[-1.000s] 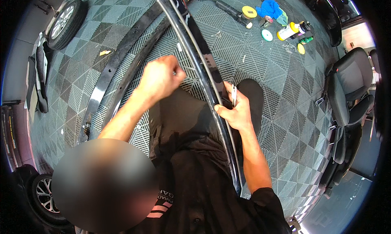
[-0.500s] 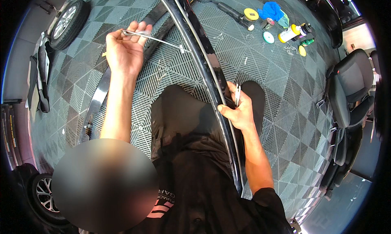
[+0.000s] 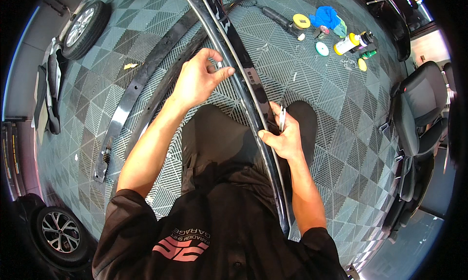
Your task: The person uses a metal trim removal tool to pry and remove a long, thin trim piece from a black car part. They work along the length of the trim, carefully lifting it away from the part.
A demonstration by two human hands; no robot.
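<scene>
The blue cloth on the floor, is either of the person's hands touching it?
No, the blue cloth lies well away: the right hand grips the long black strip and the left hand is beside that strip.

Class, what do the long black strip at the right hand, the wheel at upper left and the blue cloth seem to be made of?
Long black strip: painted metal or plastic, unclear which; glossy, with bright reflections.
Wheel: probably metal rim, silvery and spoked; matte black tire, likely rubber.
Blue cloth: apparently soft fabric, matte and crumpled.
</scene>
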